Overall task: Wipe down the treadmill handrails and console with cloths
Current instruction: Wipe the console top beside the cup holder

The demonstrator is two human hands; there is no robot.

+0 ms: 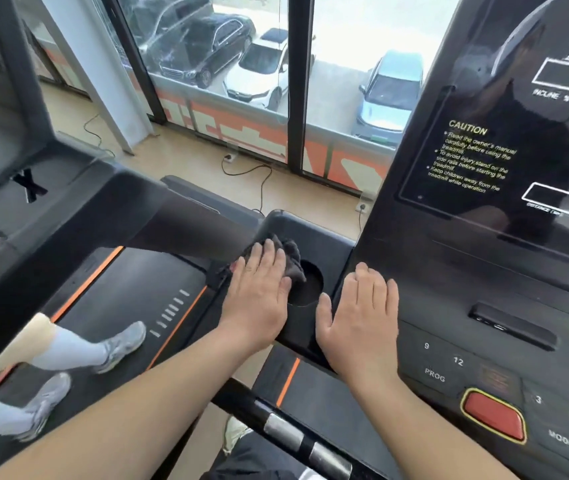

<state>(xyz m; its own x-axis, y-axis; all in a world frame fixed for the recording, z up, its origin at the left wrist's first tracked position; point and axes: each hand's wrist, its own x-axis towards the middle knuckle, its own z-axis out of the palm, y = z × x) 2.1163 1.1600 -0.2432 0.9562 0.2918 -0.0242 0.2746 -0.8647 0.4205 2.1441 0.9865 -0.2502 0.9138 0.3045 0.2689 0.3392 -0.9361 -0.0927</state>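
- Head view, progress: apparently mid-wipe on the black side tray [314, 233] just left of the console [449, 292]. Impossible to judge from the surfaces how much is already clean.
- Left hand [259, 289]: laid flat, fingers straight and together, pressing a dark grey cloth [290, 254] onto the tray at the rim of the round cup holder [307, 289]. Bunched cloth showing beyond the fingertips.
- Right hand [359, 320]: also flat, fingers straight, resting palm-down at the tray's edge against the console's left flank. Holding nothing, with no second cloth visible under it.
- Probably still to do: the cup holder's recess, the display panel [504, 161] with its caution text, the keypad, and the handrail [286, 433] with silver grip plates crossing low in front.
- Worth minding: the red stop button [494, 415] and the PROG and MODE keys close by, easy to press by accident under a cloth.
- Around: a neighbouring treadmill [110, 299] to the left, with another person's grey shoes [120, 344] and white socks on its belt. Beyond, cables [259, 178] on the floor, tall windows and parked cars outside.
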